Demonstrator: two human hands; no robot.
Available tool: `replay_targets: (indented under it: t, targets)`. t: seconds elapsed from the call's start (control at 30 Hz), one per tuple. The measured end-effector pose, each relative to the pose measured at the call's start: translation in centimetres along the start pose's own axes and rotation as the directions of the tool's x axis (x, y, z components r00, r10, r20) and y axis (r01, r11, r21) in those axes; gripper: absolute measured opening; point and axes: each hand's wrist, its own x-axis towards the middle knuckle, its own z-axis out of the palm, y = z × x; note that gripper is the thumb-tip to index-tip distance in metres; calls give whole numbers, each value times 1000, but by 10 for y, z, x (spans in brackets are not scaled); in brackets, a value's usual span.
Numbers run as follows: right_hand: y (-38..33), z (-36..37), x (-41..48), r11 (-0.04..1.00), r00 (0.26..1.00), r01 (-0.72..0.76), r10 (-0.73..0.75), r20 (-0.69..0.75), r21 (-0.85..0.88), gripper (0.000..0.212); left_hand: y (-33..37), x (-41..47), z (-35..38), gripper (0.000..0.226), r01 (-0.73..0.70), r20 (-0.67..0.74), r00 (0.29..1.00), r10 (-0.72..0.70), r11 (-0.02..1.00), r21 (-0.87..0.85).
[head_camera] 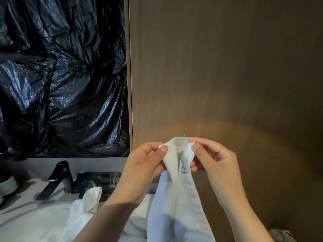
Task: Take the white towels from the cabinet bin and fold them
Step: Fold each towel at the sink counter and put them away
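**Left hand (145, 159) and right hand (213, 158) pinched the top edge of a white towel (176, 198) before a wooden panel (227, 67).**

Each hand gripped a corner between thumb and curled fingers, and the towel hung between them with its lower end cut off by the frame. Print on its sewn label (184, 165) was too small to read. A second white towel (85, 205) lay crumpled at the washbasin (35, 222), partly hidden by the left forearm. Writing on the dark packets (99, 180) beside the black tap (57, 179) was illegible.
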Motion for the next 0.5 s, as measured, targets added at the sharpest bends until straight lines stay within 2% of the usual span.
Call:
replay_targets:
  t: [0.1, 0.2, 0.27, 0.37, 0.5]
  targets:
    - [3, 5, -4, 998, 998, -45, 43, 52, 49, 13, -5, -7, 2, 19, 26, -30, 999, -27, 999, -23]
    - [8, 6, -7, 990, 989, -108, 99, 112, 85, 8, -11, -13, 0, 32, 95, -23, 995, -96, 994, -48]
    - [11, 6, -9, 981, 976, -164, 145, 165, 108, 15, -13, -16, -4, 30, 131, -29, 991, -133, 989, -63]
    - [17, 2, -12, 952, 944, -253, 205, 259, 170, 30, -15, -21, -7, 33, 113, -55, 992, -117, 992, -63]
    - [22, -3, -14, 923, 908, -305, 208, 363, 235, 28, -16, -23, -14, 20, 98, -73, 993, -98, 995, -6]
